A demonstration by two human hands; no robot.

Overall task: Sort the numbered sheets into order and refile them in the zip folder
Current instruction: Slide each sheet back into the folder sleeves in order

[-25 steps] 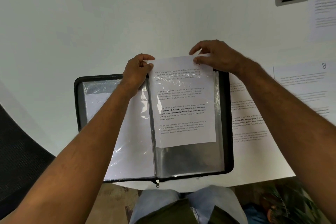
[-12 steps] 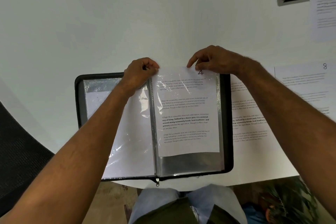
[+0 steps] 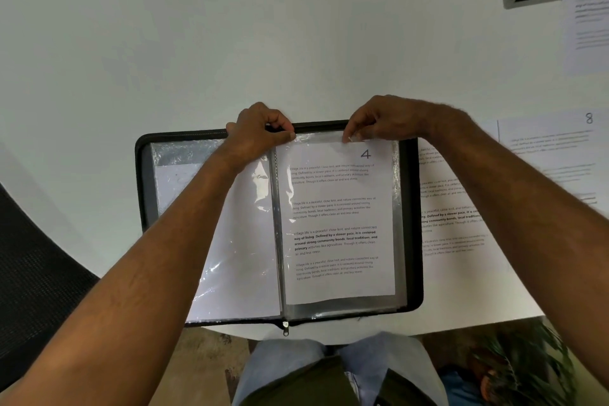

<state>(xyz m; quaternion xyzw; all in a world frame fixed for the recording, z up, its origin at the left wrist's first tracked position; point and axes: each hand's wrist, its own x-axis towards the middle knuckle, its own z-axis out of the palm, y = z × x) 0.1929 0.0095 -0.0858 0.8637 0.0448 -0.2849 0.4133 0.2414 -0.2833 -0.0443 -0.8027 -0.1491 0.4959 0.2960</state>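
The black zip folder (image 3: pixel 413 224) lay open on the white table (image 3: pixel 164 43). Sheet 4 (image 3: pixel 339 224) sat almost fully inside the glossy, crinkled plastic sleeve (image 3: pixel 397 175) on the folder's right half. The left hand (image 3: pixel 260 132) pinched the sleeve's top edge near the folder's spine; the right hand (image 3: pixel 379 119) pinched sheet 4's top edge. Judged about midway: sheet 8 (image 3: pixel 553 148) and other thin printed sheets (image 3: pixel 451 208) lay right of the folder, unfiled.
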